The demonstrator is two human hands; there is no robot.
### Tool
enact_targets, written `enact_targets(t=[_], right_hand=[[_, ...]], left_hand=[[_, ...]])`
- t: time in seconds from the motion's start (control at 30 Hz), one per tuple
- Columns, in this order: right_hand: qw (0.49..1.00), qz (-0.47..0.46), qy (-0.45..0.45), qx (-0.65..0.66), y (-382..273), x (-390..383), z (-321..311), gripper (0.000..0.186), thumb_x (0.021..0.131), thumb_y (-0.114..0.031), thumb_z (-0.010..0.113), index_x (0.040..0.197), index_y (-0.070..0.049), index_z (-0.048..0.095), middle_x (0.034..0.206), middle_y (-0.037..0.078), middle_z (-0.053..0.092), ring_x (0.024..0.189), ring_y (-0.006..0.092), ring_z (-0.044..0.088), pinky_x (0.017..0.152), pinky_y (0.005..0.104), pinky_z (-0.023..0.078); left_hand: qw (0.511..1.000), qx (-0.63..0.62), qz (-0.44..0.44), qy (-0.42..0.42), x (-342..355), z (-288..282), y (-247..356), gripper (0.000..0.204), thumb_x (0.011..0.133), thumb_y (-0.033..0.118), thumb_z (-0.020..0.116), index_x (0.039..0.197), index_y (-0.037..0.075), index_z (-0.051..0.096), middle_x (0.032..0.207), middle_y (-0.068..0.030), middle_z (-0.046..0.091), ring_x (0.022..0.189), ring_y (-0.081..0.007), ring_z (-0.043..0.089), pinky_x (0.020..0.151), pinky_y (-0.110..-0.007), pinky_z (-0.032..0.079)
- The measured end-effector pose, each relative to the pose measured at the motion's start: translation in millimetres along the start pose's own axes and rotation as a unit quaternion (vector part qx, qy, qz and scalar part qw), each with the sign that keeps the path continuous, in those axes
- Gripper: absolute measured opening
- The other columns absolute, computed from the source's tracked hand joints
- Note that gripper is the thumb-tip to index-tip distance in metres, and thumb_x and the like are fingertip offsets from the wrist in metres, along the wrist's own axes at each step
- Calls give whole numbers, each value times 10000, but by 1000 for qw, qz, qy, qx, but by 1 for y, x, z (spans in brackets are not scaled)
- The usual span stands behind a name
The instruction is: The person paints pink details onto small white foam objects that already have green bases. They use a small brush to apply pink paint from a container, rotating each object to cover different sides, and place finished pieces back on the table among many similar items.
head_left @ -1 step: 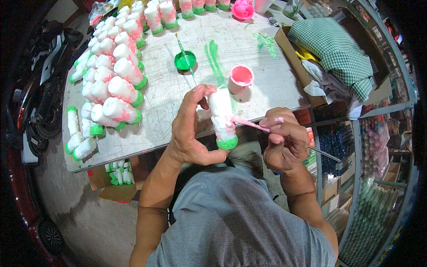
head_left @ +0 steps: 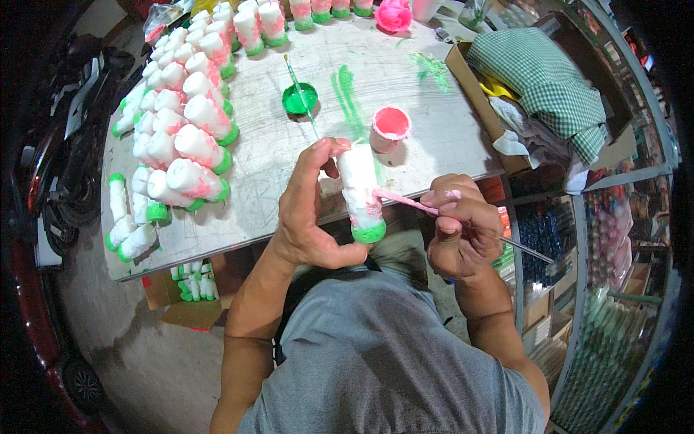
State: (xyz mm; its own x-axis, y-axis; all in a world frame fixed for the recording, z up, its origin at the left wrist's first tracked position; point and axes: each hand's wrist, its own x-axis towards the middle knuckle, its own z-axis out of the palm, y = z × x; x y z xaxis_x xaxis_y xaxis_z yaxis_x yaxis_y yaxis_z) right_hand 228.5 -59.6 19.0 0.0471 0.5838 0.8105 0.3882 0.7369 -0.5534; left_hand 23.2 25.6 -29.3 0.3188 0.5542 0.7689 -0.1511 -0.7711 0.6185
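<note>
My left hand [head_left: 311, 213] grips a white cylindrical candle [head_left: 359, 173] upright by top and bottom; it has a green base and pink paint on its bumpy lower side. A paintbrush [head_left: 412, 204] coated in pink is in my right hand [head_left: 463, 228], its tip touching the candle's right side, with a pink smudge on my fingers. Just beyond the candle stands a small tub [head_left: 390, 130] of pink paint. A shallow green dish [head_left: 298, 98] with a thin brush [head_left: 292, 72] across it sits farther back on the white table [head_left: 260, 130].
Several similar candles [head_left: 199, 148] fill the table's left and back. A bright pink object [head_left: 393, 18] is at the back. An open carton [head_left: 470, 87] of cloths [head_left: 535, 79] is at the right, above shelving [head_left: 582, 246]. A box [head_left: 191, 311] lies below the table; vehicles [head_left: 72, 145] are at far left.
</note>
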Motion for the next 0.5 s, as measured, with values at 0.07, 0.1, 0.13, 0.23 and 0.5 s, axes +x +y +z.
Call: enact_targets(t=[0.07, 0.1, 0.13, 0.23, 0.5], right_hand=[[1000, 3, -8, -15, -1, 2, 0, 114, 965, -71, 696, 992, -17, 599, 898, 146, 715, 789, 296, 694, 742, 413, 565], [1000, 5, -15, -23, -2, 4, 0, 111, 968, -73, 692, 989, -16, 599, 898, 147, 714, 784, 295, 692, 742, 411, 564], [999, 4, -21, -26, -1, 5, 1, 108, 972, -74, 688, 985, -15, 599, 898, 148, 714, 780, 294, 690, 741, 410, 563], [998, 30, 58, 8, -1, -3, 7, 116, 978, -83, 684, 965, -1, 603, 884, 154, 709, 780, 287, 685, 740, 395, 559], [999, 18, 47, -13, 5, -6, 1, 163, 996, -102, 668, 1049, 15, 567, 879, 169, 695, 774, 274, 686, 703, 374, 562]], left_hand=[[1000, -5, -13, 0, -1, 0, 0, 1171, 525, 151, 873, 1539, -43, 320, 1373, -236, 546, 1191, -321, 581, 936, -380, 485], [1000, -9, -12, 0, -1, 1, -1, 1176, 523, 152, 874, 1541, -42, 317, 1373, -234, 546, 1188, -319, 581, 937, -380, 484], [1000, -9, -11, 2, -1, 0, -1, 1182, 520, 152, 874, 1543, -41, 315, 1374, -233, 547, 1185, -318, 581, 938, -381, 483], [1000, -1, -3, 1, -1, 1, -1, 1200, 513, 155, 877, 1551, -34, 306, 1377, -231, 546, 1177, -312, 578, 934, -383, 482], [999, -18, -38, -22, -2, -3, 2, 1205, 515, 137, 865, 1563, -14, 289, 1413, -217, 509, 1218, -301, 539, 963, -386, 441]])
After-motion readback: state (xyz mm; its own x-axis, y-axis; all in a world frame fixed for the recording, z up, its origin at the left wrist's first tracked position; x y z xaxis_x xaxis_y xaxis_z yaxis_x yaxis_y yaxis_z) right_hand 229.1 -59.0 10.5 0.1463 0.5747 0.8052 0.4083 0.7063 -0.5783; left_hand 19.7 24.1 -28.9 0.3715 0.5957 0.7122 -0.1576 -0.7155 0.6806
